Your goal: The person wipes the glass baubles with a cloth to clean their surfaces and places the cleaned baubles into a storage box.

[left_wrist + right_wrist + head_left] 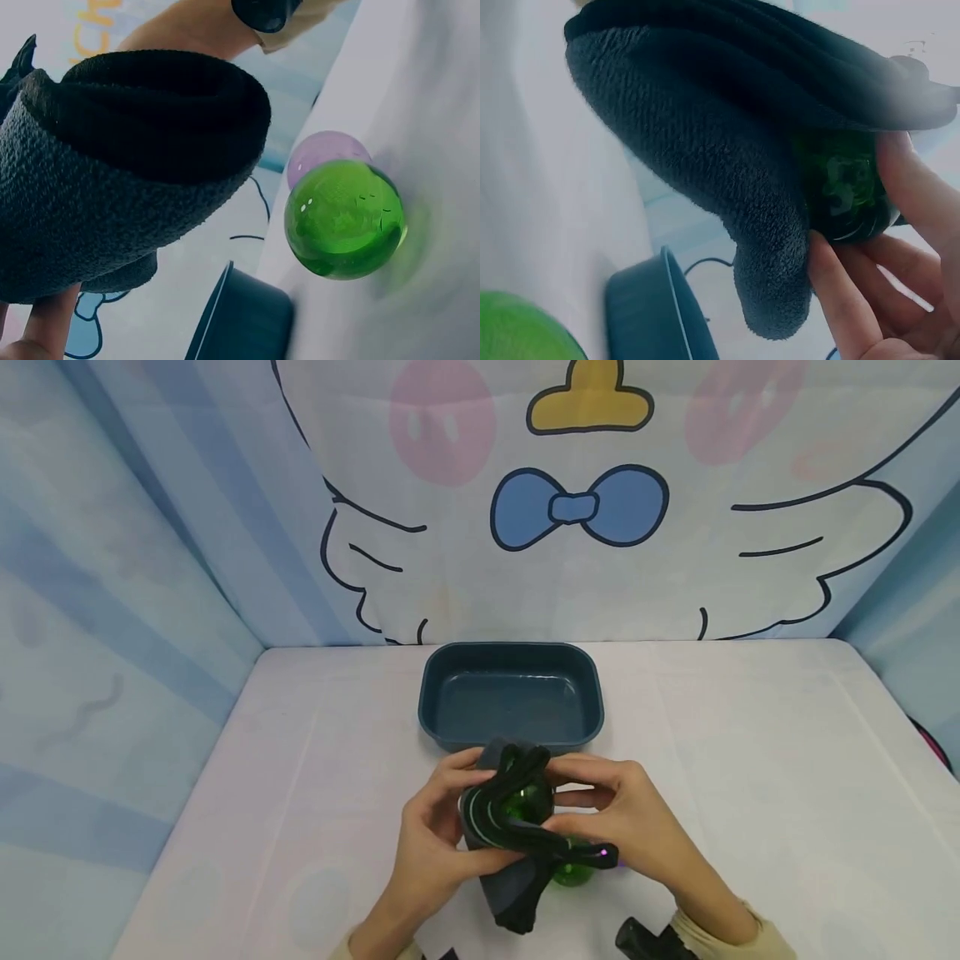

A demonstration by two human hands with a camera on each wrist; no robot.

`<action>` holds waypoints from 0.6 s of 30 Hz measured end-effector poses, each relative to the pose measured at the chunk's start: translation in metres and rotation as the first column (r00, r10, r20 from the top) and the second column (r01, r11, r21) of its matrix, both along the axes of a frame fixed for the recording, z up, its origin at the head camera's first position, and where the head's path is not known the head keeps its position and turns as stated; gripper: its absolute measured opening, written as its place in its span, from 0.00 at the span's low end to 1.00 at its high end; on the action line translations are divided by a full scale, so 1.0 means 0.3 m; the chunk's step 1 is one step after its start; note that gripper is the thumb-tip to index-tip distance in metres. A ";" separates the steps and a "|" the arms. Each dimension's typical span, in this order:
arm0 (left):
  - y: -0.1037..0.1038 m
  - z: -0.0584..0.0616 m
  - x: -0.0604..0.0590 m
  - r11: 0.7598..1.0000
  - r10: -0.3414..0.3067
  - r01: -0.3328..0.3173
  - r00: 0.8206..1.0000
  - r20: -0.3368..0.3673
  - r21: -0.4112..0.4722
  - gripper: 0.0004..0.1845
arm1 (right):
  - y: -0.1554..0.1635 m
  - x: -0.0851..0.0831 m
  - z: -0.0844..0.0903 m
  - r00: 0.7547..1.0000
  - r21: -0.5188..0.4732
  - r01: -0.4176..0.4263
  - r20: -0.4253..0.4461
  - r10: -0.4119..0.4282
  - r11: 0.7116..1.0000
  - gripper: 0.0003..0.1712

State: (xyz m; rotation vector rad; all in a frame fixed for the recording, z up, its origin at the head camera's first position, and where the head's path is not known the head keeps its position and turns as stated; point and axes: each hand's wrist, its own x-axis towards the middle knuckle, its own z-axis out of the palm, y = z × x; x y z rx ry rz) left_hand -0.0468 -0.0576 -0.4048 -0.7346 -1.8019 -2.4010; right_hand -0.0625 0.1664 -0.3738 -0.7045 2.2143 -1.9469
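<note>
My left hand [423, 839] holds a dark grey fuzzy cloth piece [513, 889] with a black, folded-open inside, thumb and fingers on its sides. From the other side, my right hand [633, 814] pinches a clear green ball [847, 187] lying against the folds of the cloth. The cloth covers part of that ball. On the table below, a second green ball [345, 221] rests next to a pale purple ball [328, 148]. In the head view the cloth and right hand hide most of the purple one.
A dark blue rectangular basin [512, 742] stands just beyond my hands, near the table's back edge. The white table [225, 827] is bordered at the back and left by printed curtains [150, 568]. Dark camera mounts [645, 939] sit at my wrists.
</note>
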 end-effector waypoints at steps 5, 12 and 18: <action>-0.005 0.003 0.001 1.000 0.026 -0.026 0.999 0.022 0.007 0.33 | -0.011 0.003 0.002 1.000 0.009 0.018 -0.011 -0.018 1.000 0.28; -0.006 0.003 -0.002 0.996 0.076 -0.077 0.997 0.025 0.037 0.34 | -0.021 0.001 -0.003 0.961 0.023 0.023 -0.275 -0.016 0.999 0.33; -0.001 0.006 0.001 0.996 0.081 -0.083 0.996 0.028 0.039 0.33 | -0.022 0.000 -0.017 0.848 0.105 0.099 -0.529 -0.029 0.990 0.24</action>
